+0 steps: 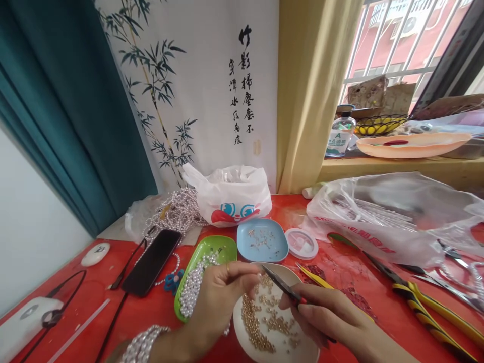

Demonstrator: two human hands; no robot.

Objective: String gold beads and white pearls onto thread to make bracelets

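Note:
My left hand (217, 292) is closed in a pinch over the far edge of a white plate (237, 327). Whatever lies between its fingertips is too small to make out. In my right hand (328, 312) I grip dark, narrow-nosed pliers (280, 283) with a bit of red near the handle. Their tip points at my left fingertips, very close to them. Below both hands, the plate bears many gold beads (253, 327). Beside my left hand, a green tray (207, 244) holds white pearl beads (196, 282). A pearl bracelet (145, 343) circles my left wrist.
Beyond the plate are a blue tray (280, 242) with small bits and a round clear-lidded box (301, 244). Yellow tweezers (313, 276) and yellow-black pliers (427, 312) lie right. A phone (151, 262) lies left; plastic bags (234, 194) stand behind.

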